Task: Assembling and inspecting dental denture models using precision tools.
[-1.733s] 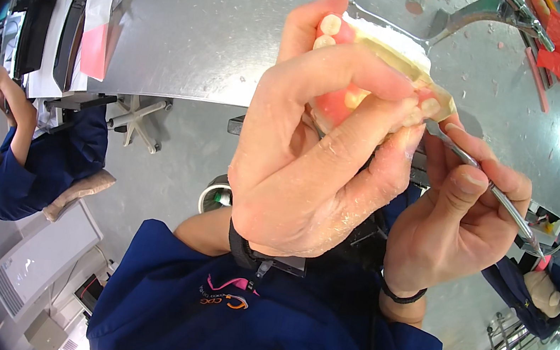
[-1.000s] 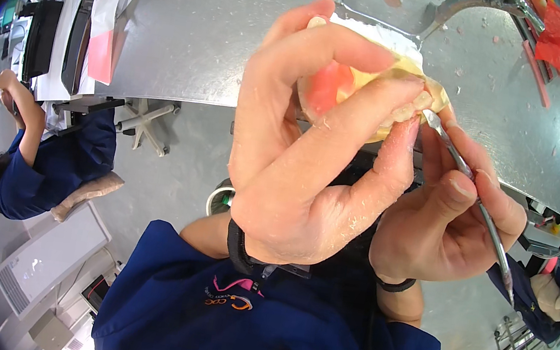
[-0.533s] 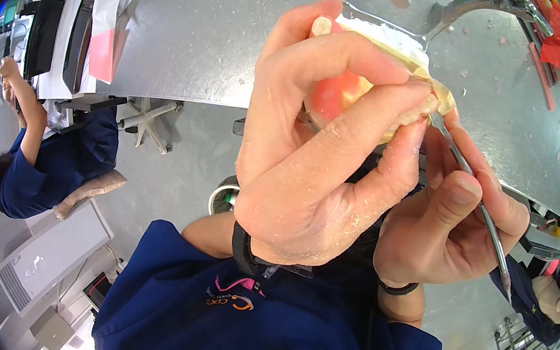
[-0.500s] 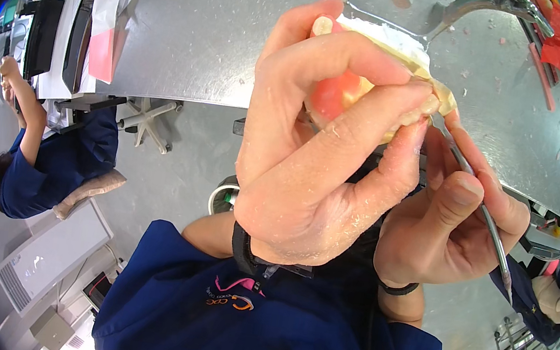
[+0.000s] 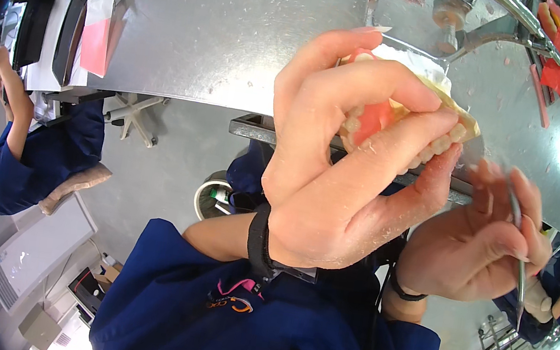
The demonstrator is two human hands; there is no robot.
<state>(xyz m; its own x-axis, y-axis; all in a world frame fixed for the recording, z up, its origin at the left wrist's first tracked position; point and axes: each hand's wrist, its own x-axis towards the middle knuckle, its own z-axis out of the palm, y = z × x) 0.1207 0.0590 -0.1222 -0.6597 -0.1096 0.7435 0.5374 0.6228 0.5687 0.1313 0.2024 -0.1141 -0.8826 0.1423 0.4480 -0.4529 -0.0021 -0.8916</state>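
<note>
Metal worktop (image 5: pixel 200 28) stretches beyond the hands, its near edge lying just behind the work, perhaps so that it can catch the pale shavings. Left hand (image 5: pixel 344 177) is clamped on the model, thumb beneath and fingers curled over, a grip that seems meant to keep it steady while leaving one end exposed. Right hand (image 5: pixel 478 239) stands apart from the model but near it, closed on a slim tool. Dental model (image 5: pixel 470 123), a yellowish base carrying pink material, is held tilted in the air, probably to bring its surface into sight. Metal tool (image 5: pixel 521 280) runs pen-like between thumb and fingers, likely for fine control; its upper end is blurred. Cream teeth (image 5: pixel 434 150) show between the left fingers and thumb, on the side toward the right hand.
</note>
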